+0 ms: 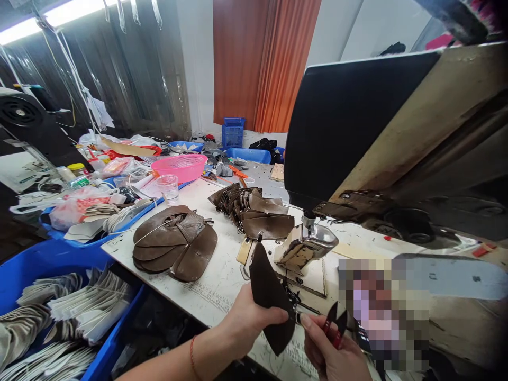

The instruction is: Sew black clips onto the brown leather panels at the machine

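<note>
A dark brown leather piece (pixel 270 296) is pinched between the thumb and fingers of my left hand (pixel 248 320), in front of the sewing machine's foot. At its right edge, my right hand (pixel 331 349) pinches a small part of the piece's edge with thumb and finger. Small red-handled snips (pixel 337 325) are held in that same hand, blades pointing up. Behind the piece stands the machine's post (pixel 297 251). A fanned stack of brown leather pieces (pixel 174 243) lies on the white table (pixel 214 283) to the left, and a pile of smaller brown pieces (pixel 270 225) lies behind the post.
The black sewing machine head (pixel 357 127) overhangs the right side. Blue bins (pixel 130 317) with stacked pale pieces stand at the left. Farther back are a clear cup (pixel 169 190) and a pink basket (pixel 180 168). A pixelated object (pixel 377 312) lies right of my hands.
</note>
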Available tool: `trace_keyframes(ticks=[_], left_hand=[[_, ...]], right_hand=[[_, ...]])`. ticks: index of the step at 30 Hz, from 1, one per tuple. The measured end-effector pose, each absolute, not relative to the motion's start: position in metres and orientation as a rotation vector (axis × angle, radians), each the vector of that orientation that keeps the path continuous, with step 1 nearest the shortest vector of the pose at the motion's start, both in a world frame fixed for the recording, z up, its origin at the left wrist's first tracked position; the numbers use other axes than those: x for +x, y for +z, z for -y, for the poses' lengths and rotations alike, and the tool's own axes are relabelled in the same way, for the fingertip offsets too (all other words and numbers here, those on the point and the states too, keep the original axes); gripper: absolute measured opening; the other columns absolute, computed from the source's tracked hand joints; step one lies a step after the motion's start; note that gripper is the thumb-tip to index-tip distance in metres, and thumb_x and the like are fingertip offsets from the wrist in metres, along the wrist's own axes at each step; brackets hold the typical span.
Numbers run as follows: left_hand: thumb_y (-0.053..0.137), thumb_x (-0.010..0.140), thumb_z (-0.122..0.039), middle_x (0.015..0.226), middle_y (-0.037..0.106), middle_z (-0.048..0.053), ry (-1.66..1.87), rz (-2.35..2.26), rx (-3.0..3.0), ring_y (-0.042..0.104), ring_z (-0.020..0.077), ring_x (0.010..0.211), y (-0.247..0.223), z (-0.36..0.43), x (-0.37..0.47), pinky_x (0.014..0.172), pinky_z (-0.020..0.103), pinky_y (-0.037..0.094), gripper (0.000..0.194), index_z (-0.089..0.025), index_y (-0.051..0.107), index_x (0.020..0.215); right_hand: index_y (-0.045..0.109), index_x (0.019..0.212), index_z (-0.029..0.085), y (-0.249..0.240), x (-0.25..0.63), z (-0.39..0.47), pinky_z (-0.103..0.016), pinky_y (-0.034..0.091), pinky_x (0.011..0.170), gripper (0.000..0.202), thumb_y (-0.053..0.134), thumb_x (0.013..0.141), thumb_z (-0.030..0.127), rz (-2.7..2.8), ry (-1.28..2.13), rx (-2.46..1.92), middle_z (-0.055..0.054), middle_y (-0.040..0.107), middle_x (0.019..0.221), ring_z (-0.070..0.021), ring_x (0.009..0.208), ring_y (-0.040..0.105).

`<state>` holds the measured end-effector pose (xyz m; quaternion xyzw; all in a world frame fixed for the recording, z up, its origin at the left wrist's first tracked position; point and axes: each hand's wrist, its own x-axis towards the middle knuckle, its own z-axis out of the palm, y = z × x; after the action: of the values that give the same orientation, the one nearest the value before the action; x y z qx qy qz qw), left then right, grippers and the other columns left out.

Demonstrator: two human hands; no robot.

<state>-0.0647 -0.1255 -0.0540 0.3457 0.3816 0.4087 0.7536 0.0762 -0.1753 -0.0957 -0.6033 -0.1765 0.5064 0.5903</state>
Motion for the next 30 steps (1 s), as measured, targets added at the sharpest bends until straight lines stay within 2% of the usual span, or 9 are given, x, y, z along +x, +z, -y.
trace_keyframes(ticks=[5, 16, 26, 30], left_hand=[[0.069, 0.054, -0.011, 0.065, 0.056, -0.001, 0.887, -0.845, 0.792, 0.047, 0.0115, 0.062, -0.058, 0.125, -0.065, 0.060, 0.024, 0.038, 0.019, -0.013, 0.061, 0.071], [0.070, 0.051, -0.011, 0.068, 0.058, 0.000, 0.892, -0.837, 0.752, 0.049, 0.0127, 0.064, -0.058, 0.121, -0.064, 0.061, 0.025, 0.039, 0.021, -0.012, 0.062, 0.071], [0.070, 0.052, -0.009, 0.070, 0.061, 0.001, 0.914, -0.799, 0.756, 0.050, 0.0124, 0.065, -0.054, 0.114, -0.063, 0.061, 0.024, 0.041, 0.025, -0.011, 0.065, 0.076], [0.069, 0.052, -0.008, 0.067, 0.060, 0.000, 0.894, -0.809, 0.764, 0.049, 0.0118, 0.064, -0.052, 0.112, -0.063, 0.060, 0.023, 0.040, 0.023, -0.012, 0.064, 0.074]], right_hand=[[0.061, 0.059, 0.016, -0.093, 0.074, 0.173, -0.022, 0.023, 0.037, 0.039, 0.087, 0.048, 0.042, 0.426, 1.180, -1.401, 0.008, 0.037, 0.045, -0.0053, 0.041, 0.029], [0.062, 0.061, 0.014, -0.096, 0.077, 0.172, -0.017, 0.022, 0.039, 0.039, 0.090, 0.048, 0.038, 0.329, 1.298, -1.314, 0.009, 0.035, 0.046, -0.0021, 0.042, 0.028], [0.063, 0.064, 0.015, -0.091, 0.080, 0.165, -0.020, 0.024, 0.038, 0.039, 0.089, 0.048, 0.040, 0.395, 1.194, -1.363, 0.008, 0.037, 0.045, -0.0052, 0.042, 0.030], [0.065, 0.063, 0.014, -0.089, 0.078, 0.161, -0.018, 0.023, 0.039, 0.044, 0.090, 0.041, 0.041, 0.311, 1.182, -1.355, 0.009, 0.036, 0.047, -0.0034, 0.043, 0.028]])
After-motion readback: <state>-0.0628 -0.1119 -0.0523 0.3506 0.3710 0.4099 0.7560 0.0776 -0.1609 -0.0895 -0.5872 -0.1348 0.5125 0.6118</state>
